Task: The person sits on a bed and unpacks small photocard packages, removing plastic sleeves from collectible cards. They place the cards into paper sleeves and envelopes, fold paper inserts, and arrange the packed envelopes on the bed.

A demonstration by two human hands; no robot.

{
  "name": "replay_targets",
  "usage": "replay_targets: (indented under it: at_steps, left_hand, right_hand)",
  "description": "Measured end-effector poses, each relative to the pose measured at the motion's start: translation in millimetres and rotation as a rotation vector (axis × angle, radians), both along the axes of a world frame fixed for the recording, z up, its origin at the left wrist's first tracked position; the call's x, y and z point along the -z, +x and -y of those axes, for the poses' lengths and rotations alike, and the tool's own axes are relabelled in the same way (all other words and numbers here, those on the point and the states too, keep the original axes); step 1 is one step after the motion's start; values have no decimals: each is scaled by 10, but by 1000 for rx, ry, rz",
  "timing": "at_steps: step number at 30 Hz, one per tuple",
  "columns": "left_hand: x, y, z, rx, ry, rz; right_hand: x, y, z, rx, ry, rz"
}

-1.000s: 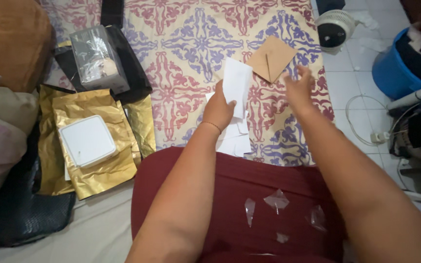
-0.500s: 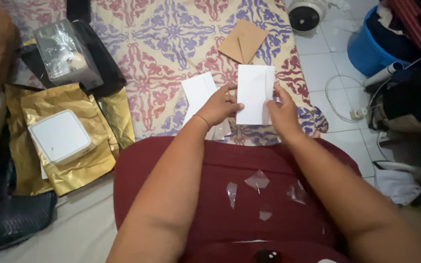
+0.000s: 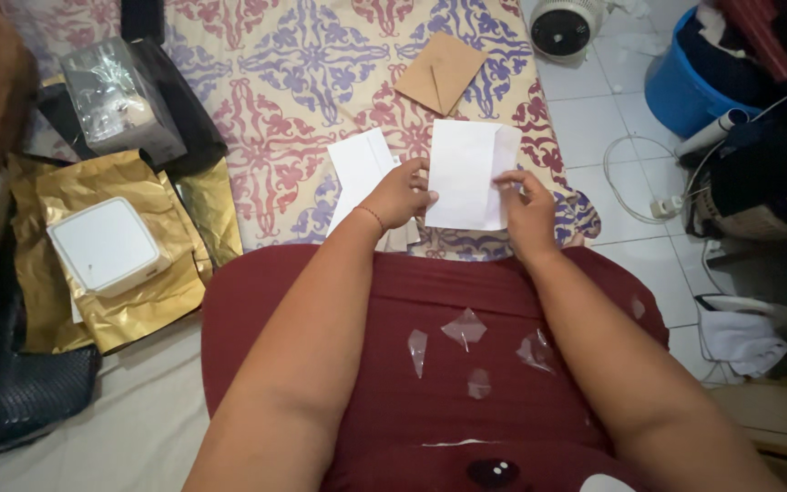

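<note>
Fingers of our left hand point(image 3: 401, 194) and right hand point(image 3: 526, 208) pinch the edges of a white rectangular paper envelope point(image 3: 468, 173), holding it just above the patterned purple-and-red floor mat point(image 3: 302, 82). More white paper sheets point(image 3: 360, 169) lie beside it; a brown cardboard envelope point(image 3: 440, 72) sits farther off.

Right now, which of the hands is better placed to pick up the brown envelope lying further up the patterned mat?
Probably the right hand. The brown envelope lies beyond the white paper, slightly nearer the right. The left hand grips the paper's left edge; the right only pinches its right edge.
</note>
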State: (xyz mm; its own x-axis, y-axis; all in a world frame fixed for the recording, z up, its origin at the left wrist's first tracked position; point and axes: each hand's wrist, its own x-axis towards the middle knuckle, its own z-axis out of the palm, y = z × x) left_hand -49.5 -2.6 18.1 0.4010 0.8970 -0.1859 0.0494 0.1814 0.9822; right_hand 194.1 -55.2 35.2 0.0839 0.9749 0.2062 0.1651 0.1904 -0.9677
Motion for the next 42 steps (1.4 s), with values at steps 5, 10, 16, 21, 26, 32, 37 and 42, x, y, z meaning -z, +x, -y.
replay_targets:
  at_steps: [5, 10, 16, 21, 26, 32, 37, 42]
  left_hand:
    - [-80, -12, 65, -17, 13, -39]
    - [-132, -48, 71, -6, -52, 0]
    - [-207, -38, 96, -111, -38, -73]
    - [-163, -45, 38, -230, -65, -30]
    - [-28, -4, -1, -166, -102, 19]
    - [-33, 73, 75, -49, -27, -78]
    - [-165, 148, 133, -70, 43, -149]
    - [-139, 185, 136, -206, 288, -339]
  right_hand:
    - [100, -16, -10, -111, -124, -42]
    - [125, -5, -33, -195, -112, -41]
    - [107, 11, -113, 87, -450, -207]
    - [191, 216, -221, 52, -227, -920]
    - [89, 195, -197, -61, -445, -826]
    - [28, 35, -132, -177, -477, -694]
    - [205, 82, -180, -106, -403, -496]
    - [235, 80, -192, 18, -295, -224]
